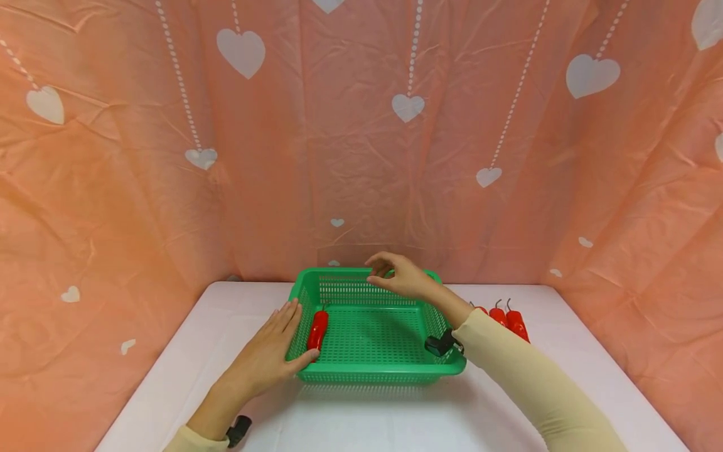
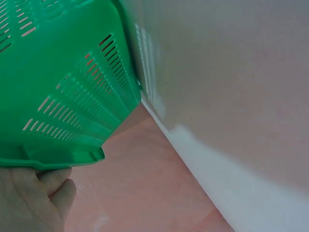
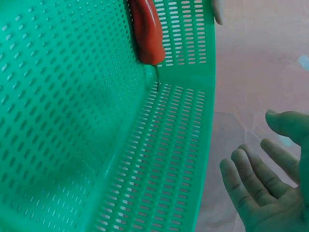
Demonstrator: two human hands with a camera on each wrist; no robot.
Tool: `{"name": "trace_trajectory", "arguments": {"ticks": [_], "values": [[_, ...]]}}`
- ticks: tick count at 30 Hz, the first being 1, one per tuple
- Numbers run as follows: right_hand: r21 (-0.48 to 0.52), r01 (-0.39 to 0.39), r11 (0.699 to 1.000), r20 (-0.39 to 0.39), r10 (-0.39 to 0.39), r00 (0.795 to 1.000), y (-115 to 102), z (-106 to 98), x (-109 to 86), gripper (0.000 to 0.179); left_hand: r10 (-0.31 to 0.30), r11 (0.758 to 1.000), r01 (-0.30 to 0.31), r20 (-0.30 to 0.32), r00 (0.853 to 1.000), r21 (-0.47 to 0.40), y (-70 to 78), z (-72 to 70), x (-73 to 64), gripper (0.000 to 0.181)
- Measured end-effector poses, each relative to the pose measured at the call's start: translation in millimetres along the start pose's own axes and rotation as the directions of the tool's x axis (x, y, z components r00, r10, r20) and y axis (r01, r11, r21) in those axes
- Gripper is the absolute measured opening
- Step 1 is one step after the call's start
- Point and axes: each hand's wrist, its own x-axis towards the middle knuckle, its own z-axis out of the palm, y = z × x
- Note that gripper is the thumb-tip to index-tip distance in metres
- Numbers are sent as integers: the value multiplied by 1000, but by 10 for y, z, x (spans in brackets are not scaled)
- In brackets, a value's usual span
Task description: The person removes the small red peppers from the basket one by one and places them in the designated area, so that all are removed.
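A green plastic basket (image 1: 373,369) with slotted walls stands on the white table. Inside, along its left wall, lies one red chili pepper (image 1: 319,329) with its dark stem toward the back. My left hand (image 1: 268,348) rests on the basket's left rim, fingers extended and thumb at the front left corner. In the left wrist view, fingers of that hand (image 2: 34,198) touch the rim. My right hand (image 1: 401,276) hovers over the basket's back rim, fingers loosely bent and holding nothing. The right wrist view shows this hand (image 3: 265,188) apart from the basket, its palm bare.
Several more red chili peppers (image 1: 515,321) lie on the table right of the basket, partly hidden by my right sleeve (image 1: 519,370). A pink curtain (image 1: 361,157) with white hearts hangs behind and at both sides of the white tabletop (image 1: 226,314).
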Motion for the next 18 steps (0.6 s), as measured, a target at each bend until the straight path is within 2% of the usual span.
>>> {"name": "trace_trajectory", "arguments": {"ticks": [6, 18], "values": [[-35, 26, 999, 24, -25, 999, 69, 147, 104, 38, 2, 1000, -2, -11, 1000, 6, 4, 4, 4, 98], [-36, -42, 998, 67, 45, 997, 97, 471, 278, 38, 8, 1000, -8, -18, 1000, 15, 2, 10, 13, 96]]}}
